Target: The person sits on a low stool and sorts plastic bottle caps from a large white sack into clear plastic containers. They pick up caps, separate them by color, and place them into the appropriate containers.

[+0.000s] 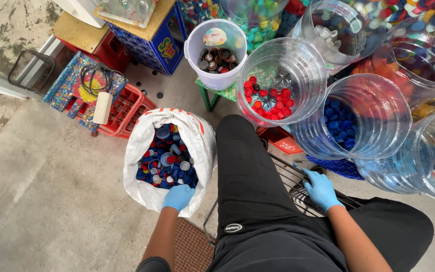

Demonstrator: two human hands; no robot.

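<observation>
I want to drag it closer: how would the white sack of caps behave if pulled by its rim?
The white sack looks floppy; its rolled rim would probably fold under the left hand. Its loose caps likely shift and could spill.

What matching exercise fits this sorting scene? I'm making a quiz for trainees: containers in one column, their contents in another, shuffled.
Things:
1. white sack
2. white bucket
3. clear jar nearest the bucket
4. clear jar beside the right hand

Contents:
A. blue caps only
B. red caps
C. mixed blue, red and white caps
D. dark caps

Pairs: 1-C, 2-D, 3-B, 4-A. The gloved left hand grips the sack's rim; the gloved right hand rests on a wire rack.
</observation>
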